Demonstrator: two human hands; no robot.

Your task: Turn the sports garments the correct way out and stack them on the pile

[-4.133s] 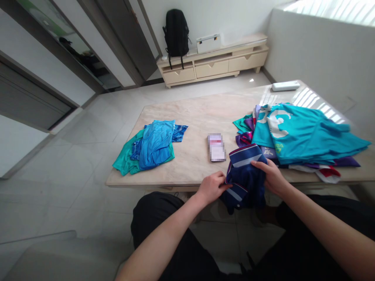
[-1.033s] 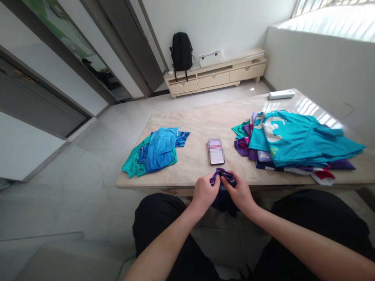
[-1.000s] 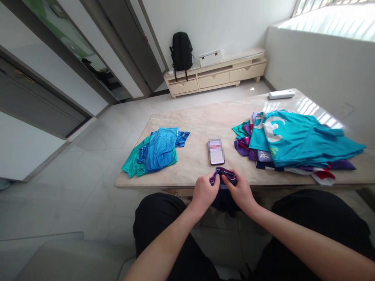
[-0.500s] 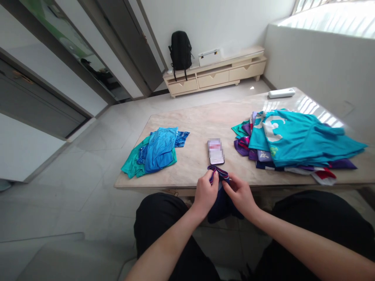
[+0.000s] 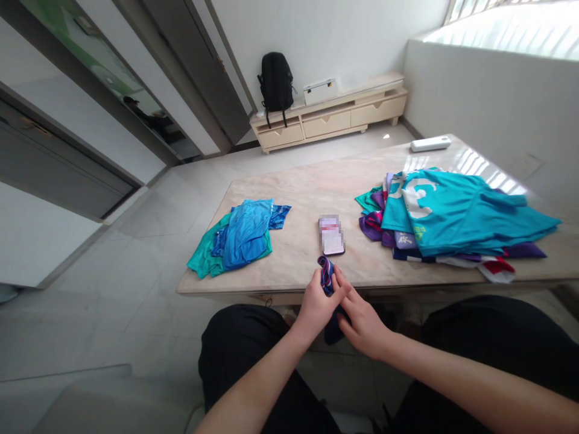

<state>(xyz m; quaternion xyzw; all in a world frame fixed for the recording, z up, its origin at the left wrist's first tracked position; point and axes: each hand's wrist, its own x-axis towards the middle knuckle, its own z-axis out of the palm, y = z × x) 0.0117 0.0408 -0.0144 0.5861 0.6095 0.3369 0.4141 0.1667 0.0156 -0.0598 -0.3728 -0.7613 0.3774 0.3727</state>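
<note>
"Where is the navy garment (image 5: 333,331)?"

"Between the person's two hands, at the near edge of the table (image 5: 298,193). Its striped band (image 5: 324,272) curls at the top and the rest hangs below."

"And the fingers?"

"The left hand (image 5: 318,304) pinches the band between thumb and fingers. The right hand (image 5: 364,322) has its fingers close together along the garment's right side; its grip is partly hidden, so one cannot tell whether it pinches."

"What lies beyond?"

"At 12 o'clock from the hands, a phone (image 5: 332,235). At 10 o'clock, a small pile of blue and green clothes (image 5: 246,232); at 2 o'clock, a larger pile, turquoise on top (image 5: 461,211). At 1 o'clock, a white oblong device (image 5: 429,144)."

"Farther off?"

"At 12, a low cabinet (image 5: 326,125), with a black backpack (image 5: 276,81) on it towards 11."
</note>
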